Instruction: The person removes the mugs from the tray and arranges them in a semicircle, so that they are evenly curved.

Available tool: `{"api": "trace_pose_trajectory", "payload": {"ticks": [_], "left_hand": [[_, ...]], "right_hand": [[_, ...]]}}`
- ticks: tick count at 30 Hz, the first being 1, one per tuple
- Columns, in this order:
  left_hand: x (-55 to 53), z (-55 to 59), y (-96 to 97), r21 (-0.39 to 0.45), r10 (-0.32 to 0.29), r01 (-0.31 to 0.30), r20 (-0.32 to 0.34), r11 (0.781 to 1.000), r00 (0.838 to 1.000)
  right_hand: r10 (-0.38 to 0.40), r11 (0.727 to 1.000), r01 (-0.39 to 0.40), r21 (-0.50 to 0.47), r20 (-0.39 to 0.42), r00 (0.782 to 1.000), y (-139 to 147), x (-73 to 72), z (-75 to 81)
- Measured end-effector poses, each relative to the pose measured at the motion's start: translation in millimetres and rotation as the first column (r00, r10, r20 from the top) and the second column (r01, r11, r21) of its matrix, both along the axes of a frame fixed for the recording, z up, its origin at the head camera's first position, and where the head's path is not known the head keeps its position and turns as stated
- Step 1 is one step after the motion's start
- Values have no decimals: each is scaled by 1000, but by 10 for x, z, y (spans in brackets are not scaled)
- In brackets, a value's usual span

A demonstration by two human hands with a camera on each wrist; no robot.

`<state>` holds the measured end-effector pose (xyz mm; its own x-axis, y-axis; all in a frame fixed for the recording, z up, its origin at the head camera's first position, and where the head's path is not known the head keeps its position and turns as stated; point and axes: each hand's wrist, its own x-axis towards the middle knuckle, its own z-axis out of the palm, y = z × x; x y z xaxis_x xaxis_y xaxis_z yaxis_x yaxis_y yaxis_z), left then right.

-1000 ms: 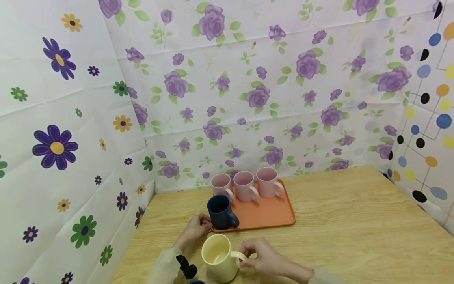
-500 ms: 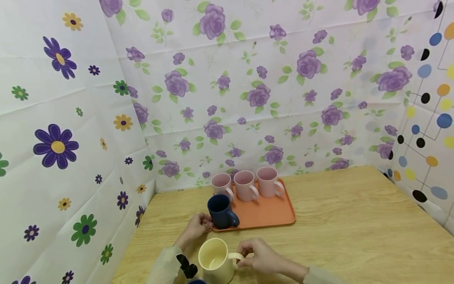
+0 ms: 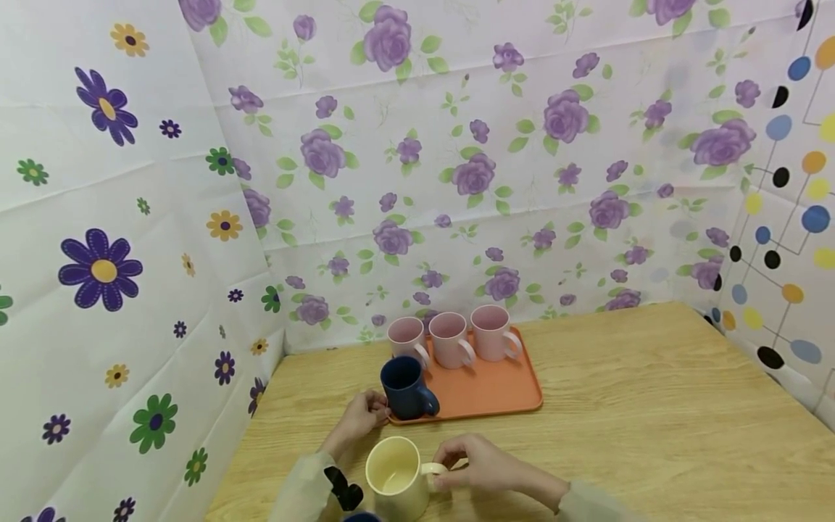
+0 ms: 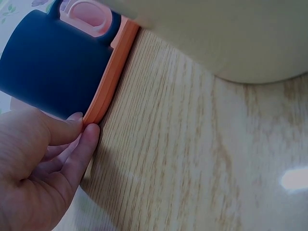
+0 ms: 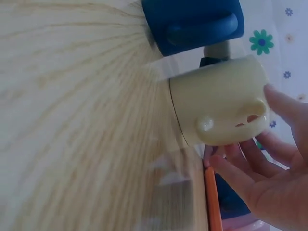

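My left hand (image 3: 360, 419) pinches the front left corner of an orange tray (image 3: 485, 397) between thumb and fingers, which the left wrist view shows close up. Right beside those fingers a navy mug (image 3: 406, 400) stands upright on that corner, its handle to the right. Nearer me is a pale yellow mug (image 3: 401, 502), with my right hand (image 3: 479, 464) holding its handle by thumb and fingertips. From the right wrist view the yellow mug (image 5: 216, 103) stands between the tray edge and a blue mug (image 5: 192, 21). The yellow mug looks hollow inside.
Along the tray's back edge stand three pink mugs (image 3: 450, 349), handles to the right. Only the rim of another blue mug (image 3: 362, 517) shows at the bottom of the head view. Patterned cloth walls (image 3: 417, 181) enclose the wooden table (image 3: 620, 413).
Over the first half second the yellow mug slid slightly left and toward me, with my right hand on its handle. Since then it has barely shifted. My left hand has stayed at the tray corner.
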<state>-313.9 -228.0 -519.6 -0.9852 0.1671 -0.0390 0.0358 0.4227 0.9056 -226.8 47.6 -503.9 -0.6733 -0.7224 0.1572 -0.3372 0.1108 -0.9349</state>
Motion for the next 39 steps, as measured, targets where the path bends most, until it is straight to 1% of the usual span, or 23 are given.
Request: {"api": "trace_pose_trajectory", "payload": {"ticks": [4, 8, 12, 15, 17, 19, 20, 21, 22, 24, 27, 29, 34, 36, 39], "left_hand": [[-13, 1, -3, 4, -7, 7, -1, 1000, 1000], [-20, -12, -9, 6, -16, 16, -6, 1000, 1000], [-11, -15, -14, 7, -8, 8, -2, 1000, 1000], [-1, -9, -14, 9, 2, -2, 2, 1000, 1000], [1, -6, -13, 12, 5, -5, 2, 1000, 1000], [-1, -3, -12, 14, 4, -4, 0, 1000, 1000], [-4, -4, -12, 13, 3, -2, 0, 1000, 1000], [-8, -7, -11, 15, 1, -1, 0, 1000, 1000], [-8, -7, -11, 15, -3, 3, -1, 1000, 1000], [-11, -9, -10, 20, -7, 7, -1, 1000, 1000], [-7, -18, -17, 25, -11, 11, -1, 1000, 1000], [-6, -21, -22, 22, -12, 13, -3, 1000, 1000], [-7, -33, -27, 28, -15, 15, -8, 999, 1000], [-15, -42, -24, 34, -14, 14, -7, 999, 1000], [-41, -65, -20, 39, -8, 8, -14, 999, 1000]], "right_hand": [[-11, 999, 12, 50, -23, 1000, 16, -37, 24], [-36, 996, 38, 77, -36, 999, 16, -89, 8], [-84, 995, 86, 52, -42, 996, -5, -161, -7], [-143, 989, 144, 19, -78, 987, -34, -218, 0], [-202, 979, 203, 0, -93, 975, -54, -255, 11], [-276, 961, 275, -25, -121, 954, -74, -292, 12], [-311, 950, 309, -36, -121, 943, -86, -306, 17], [-345, 939, 342, -42, -121, 931, -94, -301, 54], [-372, 928, 368, -53, -123, 920, -101, -287, 103], [-411, 912, 405, -71, -124, 903, -118, -318, 95], [-443, 896, 434, -96, -112, 890, -153, -348, 97], [-467, 882, 455, -124, -94, 879, -182, -403, 18], [-527, 843, 512, -165, -64, 847, -246, -419, 41], [-541, 834, 526, -166, -64, 839, -265, -435, 40], [-548, 830, 533, -163, -69, 833, -284, -462, 27]]}}
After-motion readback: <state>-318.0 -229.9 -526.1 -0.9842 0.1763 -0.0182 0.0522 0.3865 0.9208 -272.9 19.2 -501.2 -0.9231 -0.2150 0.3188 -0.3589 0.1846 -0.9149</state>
